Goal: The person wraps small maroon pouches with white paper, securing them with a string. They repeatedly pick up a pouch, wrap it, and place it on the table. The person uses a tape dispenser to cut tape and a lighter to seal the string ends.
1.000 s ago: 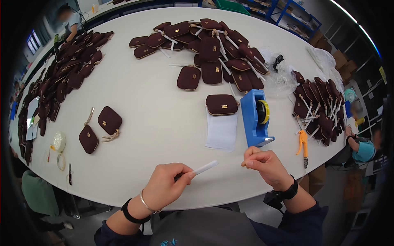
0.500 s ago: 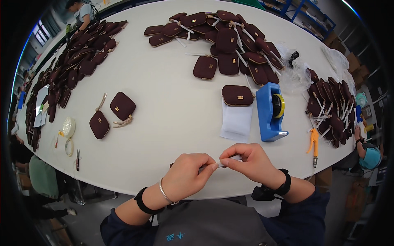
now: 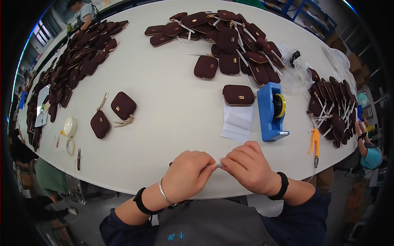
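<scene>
left heap [image 3: 88, 67]: dark pouches are lying piled along the surface [image 3: 160, 102].
white roll [image 3: 70, 126]: is resting just above a smaller ring [image 3: 70, 146].
slim tool [image 3: 79, 159]: is lying near the front edge.
loose pair: one pouch [image 3: 100, 124] is lying just beside another pouch [image 3: 123, 105], cords showing.
left hand [image 3: 186, 172]: is pinching the strip between thumb and fingers.
strip [image 3: 218, 165]: is spanning the small gap between both hands, white, mostly hidden by fingers, above the front of the surface.
middle heap [image 3: 227, 39]: pouches are lying stacked, white tubes poking out.
single pouch [image 3: 239, 95]: is lying over the top end of the white paper [image 3: 237, 127].
right hand [image 3: 254, 170]: is pinching the strip's other end, fingers curling over it.
dispenser [image 3: 266, 117]: is standing beside the paper, blue, holding yellow-edged tape.
air gun [image 3: 314, 141]: is lying near the right heap, orange.
right heap [image 3: 337, 125]: pouches are leaning together, white tubes showing.
</scene>
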{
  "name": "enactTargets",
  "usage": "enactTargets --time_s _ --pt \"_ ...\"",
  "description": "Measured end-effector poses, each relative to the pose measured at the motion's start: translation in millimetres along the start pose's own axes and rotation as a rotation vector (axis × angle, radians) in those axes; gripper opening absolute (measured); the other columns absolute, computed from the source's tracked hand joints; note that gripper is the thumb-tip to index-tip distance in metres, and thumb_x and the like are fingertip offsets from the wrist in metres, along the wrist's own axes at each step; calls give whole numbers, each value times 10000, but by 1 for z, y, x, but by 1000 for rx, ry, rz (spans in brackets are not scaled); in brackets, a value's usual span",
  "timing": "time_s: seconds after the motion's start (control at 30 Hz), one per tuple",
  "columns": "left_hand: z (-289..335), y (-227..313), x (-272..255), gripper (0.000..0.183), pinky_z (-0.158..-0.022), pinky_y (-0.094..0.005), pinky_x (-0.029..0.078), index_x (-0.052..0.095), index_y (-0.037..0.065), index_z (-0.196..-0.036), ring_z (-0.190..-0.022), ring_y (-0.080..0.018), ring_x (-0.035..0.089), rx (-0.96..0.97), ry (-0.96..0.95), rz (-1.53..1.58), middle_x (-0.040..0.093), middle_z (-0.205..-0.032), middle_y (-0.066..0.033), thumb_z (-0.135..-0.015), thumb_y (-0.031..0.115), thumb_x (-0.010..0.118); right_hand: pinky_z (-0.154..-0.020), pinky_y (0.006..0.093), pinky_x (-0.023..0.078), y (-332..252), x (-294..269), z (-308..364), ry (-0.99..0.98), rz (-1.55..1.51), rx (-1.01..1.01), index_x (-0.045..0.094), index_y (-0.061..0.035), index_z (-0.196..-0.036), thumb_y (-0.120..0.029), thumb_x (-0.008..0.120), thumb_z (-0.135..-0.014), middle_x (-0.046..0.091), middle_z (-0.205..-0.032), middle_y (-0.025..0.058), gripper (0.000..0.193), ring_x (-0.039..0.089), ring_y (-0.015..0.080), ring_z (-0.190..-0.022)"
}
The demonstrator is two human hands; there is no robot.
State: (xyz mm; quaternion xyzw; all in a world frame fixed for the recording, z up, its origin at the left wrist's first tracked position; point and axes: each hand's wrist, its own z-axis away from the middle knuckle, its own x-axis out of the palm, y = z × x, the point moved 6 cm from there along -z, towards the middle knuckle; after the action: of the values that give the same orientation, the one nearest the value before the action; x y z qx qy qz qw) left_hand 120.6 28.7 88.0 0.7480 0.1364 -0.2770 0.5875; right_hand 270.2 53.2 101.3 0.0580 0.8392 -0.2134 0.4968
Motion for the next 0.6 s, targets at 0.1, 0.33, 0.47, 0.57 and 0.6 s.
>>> enactTargets --time_s 0.1,0.33,0.47,0.57,0.6 --pt "1 9 5 75 -634 -348 388 626 55 -849 -653 -241 517 168 -6 -214 569 -714 -54 -818 58 695 -755 340 442 12 14 0 -205 -305 180 653 -29 -960 -156 725 -815 637 -946 74 206 586 240 -851" --pt "2 9 4 114 -642 -347 355 604 69 -850 -684 -222 516 212 19 -222 557 -738 -37 -795 47 701 -740 283 453 37 40 16 -685 -1092 647 677 -24 -914 -279 728 -870 645 -812 50 264 573 140 -789" --pt "2 4 -2 112 -645 -346 355 606 73 -858 -686 -220 519 222 43 -181 554 -739 -30 -800 51 700 -715 268 460 36 25 -1 -434 -911 572 700 -18 -928 -307 730 -867 661 -777 45 297 572 118 -740" --pt "5 5 -3 102 -648 -341 359 611 80 -867 -692 -219 525 262 71 -219 559 -751 -28 -816 67 698 -687 270 464 38 30 -6 -530 -943 712 715 -22 -945 -304 709 -885 672 -769 51 289 580 116 -718" --pt "4 4 -1 99 -649 -339 360 613 83 -871 -696 -218 529 265 71 -220 560 -754 -28 -822 73 698 -681 272 464 36 29 -7 -515 -899 672 719 -25 -952 -301 700 -892 675 -767 53 283 583 119 -713"
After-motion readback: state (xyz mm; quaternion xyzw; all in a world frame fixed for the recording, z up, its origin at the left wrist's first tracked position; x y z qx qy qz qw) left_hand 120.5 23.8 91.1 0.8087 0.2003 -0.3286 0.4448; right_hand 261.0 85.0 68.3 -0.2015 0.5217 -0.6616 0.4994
